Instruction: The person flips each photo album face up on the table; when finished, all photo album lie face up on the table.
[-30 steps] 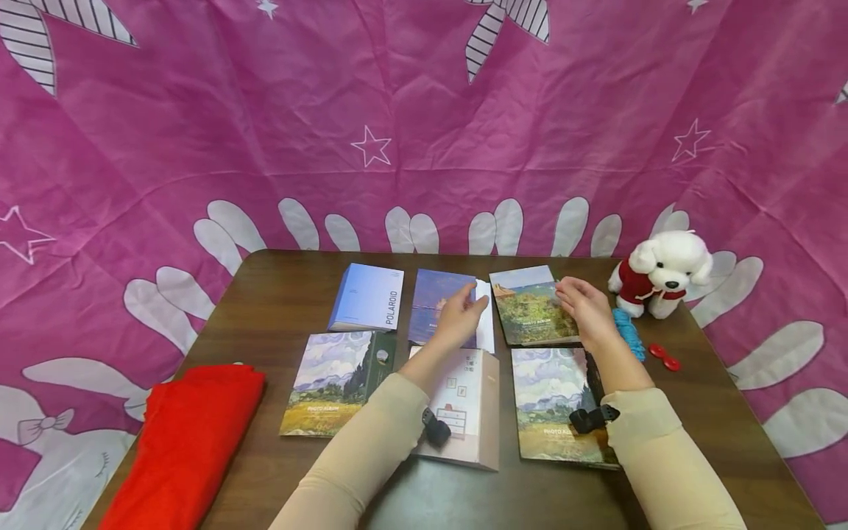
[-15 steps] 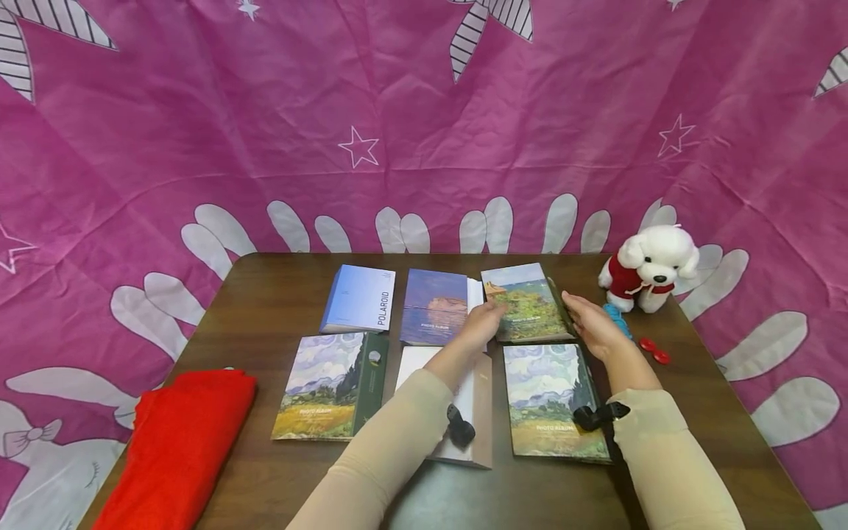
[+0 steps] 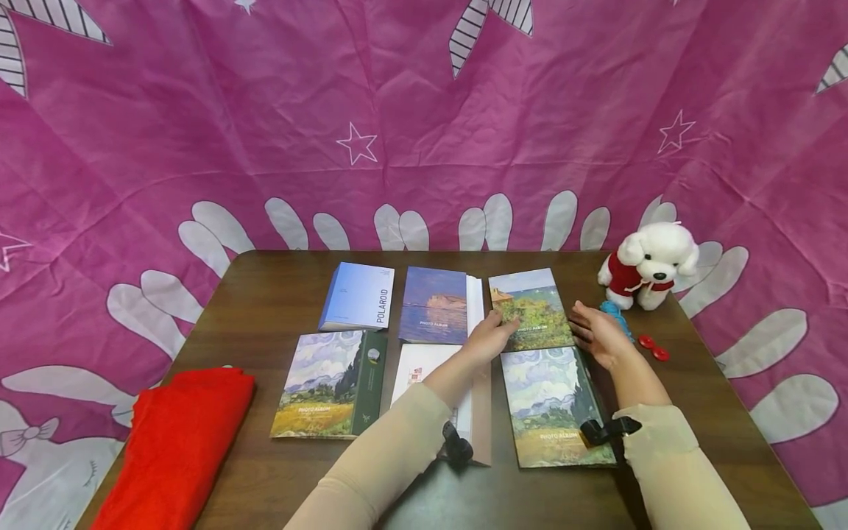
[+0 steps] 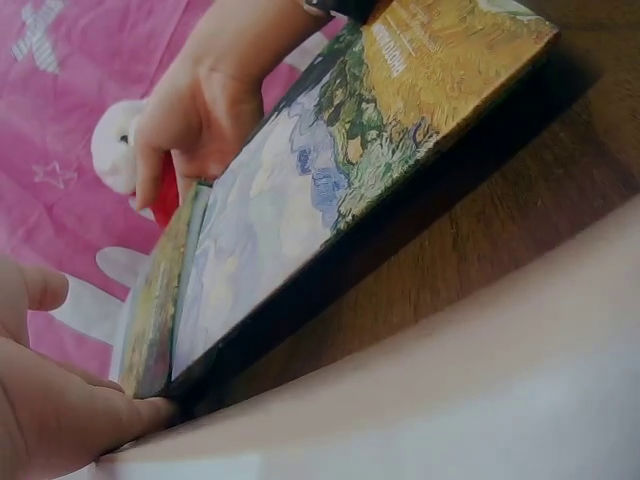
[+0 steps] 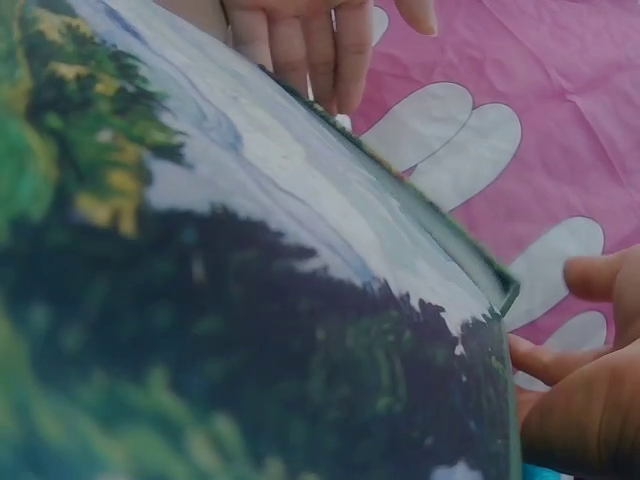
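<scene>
A photo album with a green garden picture lies in the back row at the right. My left hand touches its left edge with extended fingers. At its right edge is my right hand, fingers held fairly straight; whether they touch the edge is unclear. In front lies a photo album with a wheat-field picture, its back edge against the garden album. The left wrist view has my left fingertips by the corner where the two albums meet. A purple seascape album lies left of my left hand.
A blue Polaroid album, another wheat-field album and a pale album box lie to the left. Red cloth covers the table's left side. A toy dog, blue cord and red clips are at right.
My left hand has gone from over the purple album to the garden album's left edge. The garden album has slid slightly toward me, up against the wheat-field album. My right hand moved closer too.
</scene>
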The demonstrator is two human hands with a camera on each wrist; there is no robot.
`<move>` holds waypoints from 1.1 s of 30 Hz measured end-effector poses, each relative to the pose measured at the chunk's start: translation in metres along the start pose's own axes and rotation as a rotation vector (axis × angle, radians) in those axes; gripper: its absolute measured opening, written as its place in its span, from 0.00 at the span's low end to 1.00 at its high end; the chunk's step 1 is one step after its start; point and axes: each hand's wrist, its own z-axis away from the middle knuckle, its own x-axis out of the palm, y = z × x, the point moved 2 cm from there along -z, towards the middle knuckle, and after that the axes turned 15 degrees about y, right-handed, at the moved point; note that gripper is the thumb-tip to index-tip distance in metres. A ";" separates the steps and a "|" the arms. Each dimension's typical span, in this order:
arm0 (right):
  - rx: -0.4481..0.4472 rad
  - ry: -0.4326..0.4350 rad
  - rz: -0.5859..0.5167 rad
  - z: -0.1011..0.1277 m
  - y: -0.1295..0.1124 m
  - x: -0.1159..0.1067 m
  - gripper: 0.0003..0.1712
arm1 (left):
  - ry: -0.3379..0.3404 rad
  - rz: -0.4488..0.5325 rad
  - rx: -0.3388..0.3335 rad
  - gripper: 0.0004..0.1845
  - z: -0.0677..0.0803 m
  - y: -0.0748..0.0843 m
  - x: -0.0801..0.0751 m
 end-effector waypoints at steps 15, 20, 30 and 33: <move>-0.117 -0.092 -0.141 0.008 -0.023 0.007 0.25 | 0.126 0.045 -0.039 0.40 0.000 0.014 0.040; -0.173 -0.114 -0.183 0.013 -0.035 0.017 0.07 | 0.053 0.129 0.050 0.43 -0.002 0.024 0.045; -0.220 -0.120 0.103 0.008 -0.021 0.035 0.32 | 0.176 0.222 0.208 0.39 -0.003 0.030 0.014; -0.196 -0.155 0.232 0.001 -0.016 0.040 0.43 | 0.216 0.133 0.252 0.38 -0.004 0.033 0.003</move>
